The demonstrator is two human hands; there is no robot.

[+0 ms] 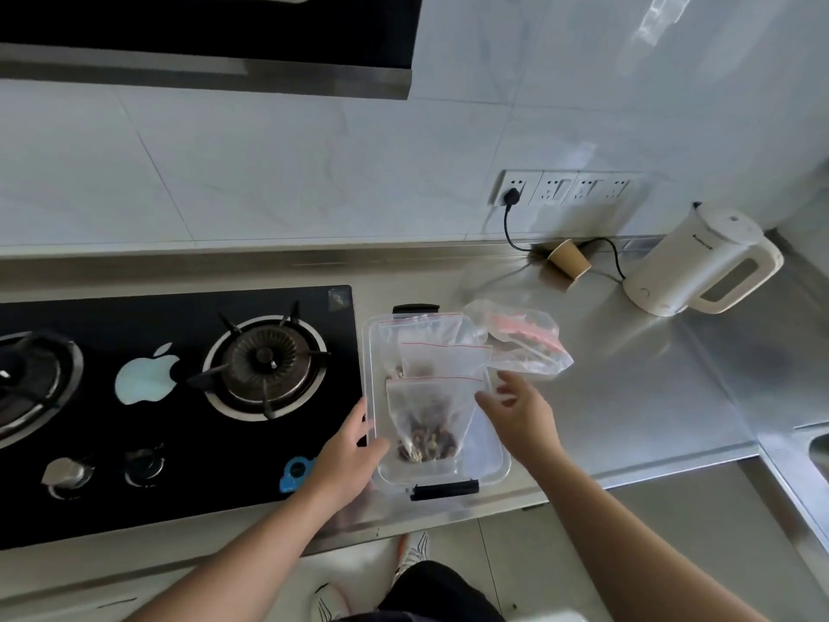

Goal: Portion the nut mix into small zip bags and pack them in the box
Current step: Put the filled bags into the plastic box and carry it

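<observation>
A clear plastic box (pixel 501 464) with black latches stands on the steel counter, right of the stove. Three small zip bags with red seal lines lie in it. The nearest bag (pixel 426 410) holds a dark nut mix at its bottom, the middle bag (pixel 444 359) overlaps it, and the far bag (pixel 412 327) is partly covered. My left hand (pixel 345 460) clasps the box's left wall, thumb over the rim. My right hand (pixel 522 419) hovers with fingers spread over the box's right side, holding nothing. A larger crumpled bag (pixel 525 338) with red strips lies just behind the box on the right.
A black gas stove (pixel 179 397) fills the counter to the left. At the back right stand a white kettle (pixel 700 262) with its cord and a tipped paper cup (pixel 567 258). A sink edge (pixel 818 451) shows at far right. The counter's front edge runs just below the box.
</observation>
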